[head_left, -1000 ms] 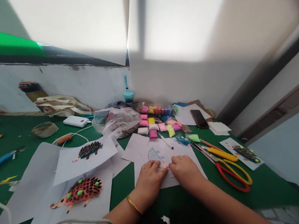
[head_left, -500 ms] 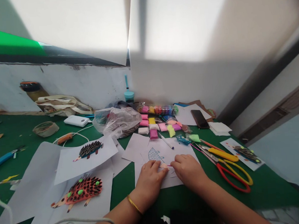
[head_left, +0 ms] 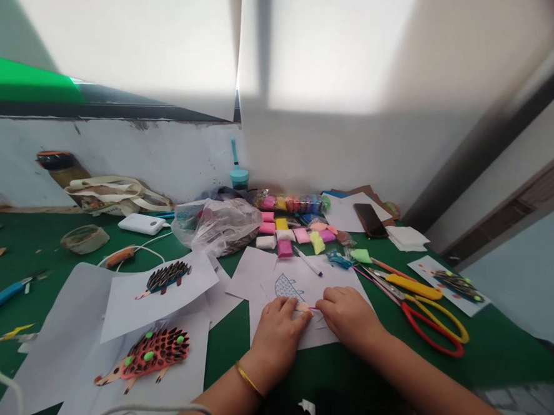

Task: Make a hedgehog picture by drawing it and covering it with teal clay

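On the white sheet of paper (head_left: pixel 342 278) is a blue line drawing (head_left: pixel 287 287) of a hedgehog-like animal with a scaly back. A small peach piece of clay (head_left: pixel 303 307) lies at the drawing's lower end. My left hand (head_left: pixel 280 326) rests on the paper, thumb and index finger spread beside the clay. My right hand (head_left: pixel 346 313) is closed in a pinch on a thin pink stick (head_left: pixel 313 307), its tip at the clay's right side. Most of the stick is hidden by the fingers. A capped pen (head_left: pixel 308 261) lies above my hands.
Several clay packets (head_left: pixel 284 249) and a plastic bag (head_left: pixel 222 226) lie behind the paper. Scissors (head_left: pixel 412 305), a yellow cutter (head_left: pixel 413 285) and a phone (head_left: pixel 370 220) are on the right. Finished hedgehog pictures (head_left: pixel 157 356) and a white cable (head_left: pixel 143 408) lie on the left.
Almost nothing differs. My right hand and the pink stick have shifted very slightly at the clay; my left hand has stayed in place.
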{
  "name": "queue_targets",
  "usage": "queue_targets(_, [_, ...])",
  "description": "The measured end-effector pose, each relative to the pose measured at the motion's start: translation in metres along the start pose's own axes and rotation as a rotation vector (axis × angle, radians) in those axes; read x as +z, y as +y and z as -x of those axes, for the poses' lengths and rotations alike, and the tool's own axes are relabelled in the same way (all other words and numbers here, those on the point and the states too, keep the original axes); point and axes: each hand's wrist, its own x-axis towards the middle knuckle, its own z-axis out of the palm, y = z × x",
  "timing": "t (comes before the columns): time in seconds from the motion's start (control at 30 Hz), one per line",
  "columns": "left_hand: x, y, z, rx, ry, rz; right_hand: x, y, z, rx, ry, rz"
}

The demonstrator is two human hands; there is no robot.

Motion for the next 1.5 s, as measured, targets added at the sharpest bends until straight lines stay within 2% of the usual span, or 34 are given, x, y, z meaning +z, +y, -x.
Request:
queue_targets(0.43, [-0.0014, 0.0006, -0.0002, -0.008, -0.024, -0.01, -0.001, -0.0028, 0.0019, 0.008, -0.027, 0.005])
queue_targets(0.8, [-0.0036, 0.0017, -0.0008, -0.015, -0.04, -0.011, 0.0061, -0.0016, 0.0028, -0.006, 0.036, 0.034])
queue_targets(1.13, [-0.0031, 0.0014, -0.0015, -0.007, -0.029, -0.011, -0.002, 0.0018, 0.0025, 0.022, -0.007, -0.004])
queue_targets(1.5, [-0.0034, 0.0011, -0.0012, -0.019, -0.033, 0.023, 0.0037, -0.0017, 0.0018, 0.009, -0.039, 0.003])
